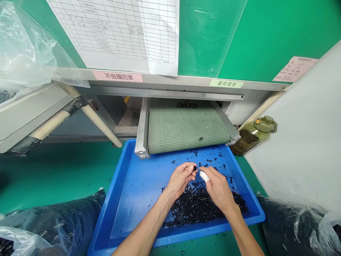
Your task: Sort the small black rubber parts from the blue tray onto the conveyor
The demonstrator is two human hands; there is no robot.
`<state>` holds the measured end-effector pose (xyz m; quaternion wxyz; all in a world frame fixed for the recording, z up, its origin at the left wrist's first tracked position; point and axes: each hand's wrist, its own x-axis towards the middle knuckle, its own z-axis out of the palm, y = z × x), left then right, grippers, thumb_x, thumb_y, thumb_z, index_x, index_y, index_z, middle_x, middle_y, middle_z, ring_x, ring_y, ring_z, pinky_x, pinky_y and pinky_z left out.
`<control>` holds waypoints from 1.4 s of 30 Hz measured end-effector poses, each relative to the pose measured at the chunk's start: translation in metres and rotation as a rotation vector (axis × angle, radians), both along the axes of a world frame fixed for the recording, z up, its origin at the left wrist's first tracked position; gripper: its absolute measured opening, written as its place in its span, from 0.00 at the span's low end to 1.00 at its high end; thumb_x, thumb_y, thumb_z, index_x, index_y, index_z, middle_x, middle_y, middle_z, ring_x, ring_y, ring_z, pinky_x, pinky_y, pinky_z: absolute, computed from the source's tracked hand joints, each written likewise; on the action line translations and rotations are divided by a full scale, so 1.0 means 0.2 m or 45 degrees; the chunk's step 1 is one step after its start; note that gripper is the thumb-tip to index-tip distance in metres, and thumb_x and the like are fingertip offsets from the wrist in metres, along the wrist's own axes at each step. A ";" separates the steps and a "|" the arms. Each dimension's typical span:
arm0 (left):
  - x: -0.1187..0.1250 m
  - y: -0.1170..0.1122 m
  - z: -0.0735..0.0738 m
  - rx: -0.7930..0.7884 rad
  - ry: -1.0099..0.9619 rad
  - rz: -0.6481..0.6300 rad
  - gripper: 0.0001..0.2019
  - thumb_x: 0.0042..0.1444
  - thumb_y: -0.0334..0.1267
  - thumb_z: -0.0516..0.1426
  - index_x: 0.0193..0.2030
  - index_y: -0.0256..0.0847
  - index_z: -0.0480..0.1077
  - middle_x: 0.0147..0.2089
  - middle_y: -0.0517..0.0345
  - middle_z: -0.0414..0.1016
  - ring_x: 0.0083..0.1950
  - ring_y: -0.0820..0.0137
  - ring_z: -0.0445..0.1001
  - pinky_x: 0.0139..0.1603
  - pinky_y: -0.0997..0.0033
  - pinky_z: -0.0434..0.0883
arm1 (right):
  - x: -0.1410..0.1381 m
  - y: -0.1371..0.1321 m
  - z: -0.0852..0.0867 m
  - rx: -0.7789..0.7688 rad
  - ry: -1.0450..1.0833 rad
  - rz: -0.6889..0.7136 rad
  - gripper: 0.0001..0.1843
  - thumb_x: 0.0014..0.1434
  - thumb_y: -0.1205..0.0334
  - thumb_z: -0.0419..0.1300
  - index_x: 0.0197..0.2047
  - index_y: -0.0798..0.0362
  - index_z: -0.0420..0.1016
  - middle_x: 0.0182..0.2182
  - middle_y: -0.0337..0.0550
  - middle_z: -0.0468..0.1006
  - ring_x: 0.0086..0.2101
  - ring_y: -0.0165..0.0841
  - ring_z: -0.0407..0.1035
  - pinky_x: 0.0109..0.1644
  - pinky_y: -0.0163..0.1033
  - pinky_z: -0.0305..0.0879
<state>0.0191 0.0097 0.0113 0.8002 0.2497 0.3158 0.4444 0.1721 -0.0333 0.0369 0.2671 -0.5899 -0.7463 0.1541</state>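
My left hand (179, 179) pinches a small black part (195, 168) between thumb and fingertips, above a blue plastic tray (108, 195). My right hand (218, 188) is close beside that part, with a white finger cot (204, 176) on one finger. Whether the right fingers hold anything is hidden. Beneath both hands lies a heap of thin black pieces (197, 208), and more are scattered over the tray floor. The tray sits under the end of a green mesh conveyor belt (186, 129), which carries a small cluster of black pieces (187, 105) at its far end.
An olive-green plastic bottle (253, 135) stands to the right of the belt on a white board (301, 135). Clear plastic bags of black pieces (53, 220) lie at lower left, with another bag (290, 227) at lower right. A paper chart (114, 32) hangs ahead.
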 end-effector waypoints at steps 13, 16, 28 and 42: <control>-0.01 0.00 0.00 0.101 -0.016 -0.078 0.15 0.51 0.46 0.62 0.36 0.33 0.71 0.25 0.60 0.68 0.23 0.80 0.62 0.24 0.80 0.58 | -0.07 0.05 0.06 -0.003 0.357 -0.047 0.14 0.56 0.70 0.51 0.41 0.49 0.74 0.33 0.39 0.72 0.31 0.29 0.66 0.35 0.32 0.61; -0.01 -0.01 0.01 0.091 0.001 -0.123 0.15 0.49 0.43 0.64 0.37 0.33 0.72 0.25 0.60 0.67 0.24 0.80 0.61 0.23 0.80 0.56 | -0.07 0.05 0.04 0.013 0.360 -0.121 0.09 0.55 0.69 0.52 0.36 0.51 0.73 0.30 0.38 0.70 0.28 0.28 0.64 0.31 0.32 0.60; -0.03 0.00 0.03 0.120 -0.006 -0.103 0.15 0.49 0.43 0.64 0.37 0.33 0.70 0.35 0.52 0.72 0.26 0.80 0.59 0.22 0.80 0.51 | 0.01 0.01 0.06 -0.101 0.135 0.069 0.26 0.58 0.75 0.43 0.57 0.48 0.64 0.45 0.45 0.68 0.42 0.33 0.67 0.48 0.40 0.64; -0.02 0.00 0.01 0.170 0.047 -0.214 0.20 0.49 0.52 0.61 0.27 0.34 0.66 0.20 0.65 0.58 0.21 0.81 0.48 0.21 0.76 0.43 | -0.07 0.04 0.11 -0.086 0.281 0.056 0.17 0.59 0.67 0.50 0.49 0.46 0.73 0.32 0.39 0.71 0.31 0.30 0.65 0.35 0.34 0.61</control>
